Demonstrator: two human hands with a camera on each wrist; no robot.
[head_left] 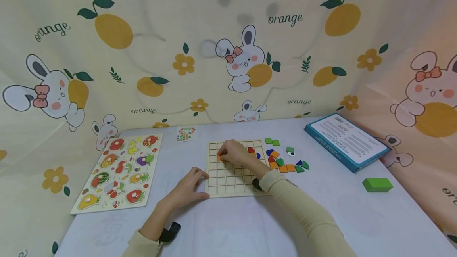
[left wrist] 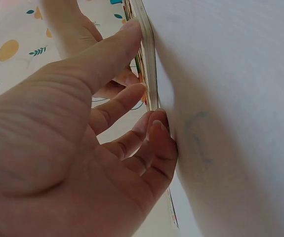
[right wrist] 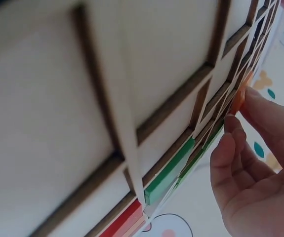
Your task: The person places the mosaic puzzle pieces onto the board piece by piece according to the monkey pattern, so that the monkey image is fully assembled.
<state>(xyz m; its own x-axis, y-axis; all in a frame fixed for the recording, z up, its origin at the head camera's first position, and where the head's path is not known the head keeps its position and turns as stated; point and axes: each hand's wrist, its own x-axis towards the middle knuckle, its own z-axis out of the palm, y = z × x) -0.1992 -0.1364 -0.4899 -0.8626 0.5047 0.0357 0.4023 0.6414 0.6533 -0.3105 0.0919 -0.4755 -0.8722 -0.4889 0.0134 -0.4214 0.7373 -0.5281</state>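
A wooden grid board lies flat on the table in the head view. My right hand reaches over its upper left part. In the right wrist view, the thumb and fingers of the right hand pinch an orange square tile at the grid. A green tile and a red tile sit in cells there. My left hand rests against the board's left edge near the lower left corner. The left wrist view shows the thumb and fingertips of the left hand touching the board's edge.
Loose green, orange, red and blue pieces lie right of the board. A small pattern card is behind it. On the left lies a fruit puzzle board. A blue-edged box and a green block are at the right.
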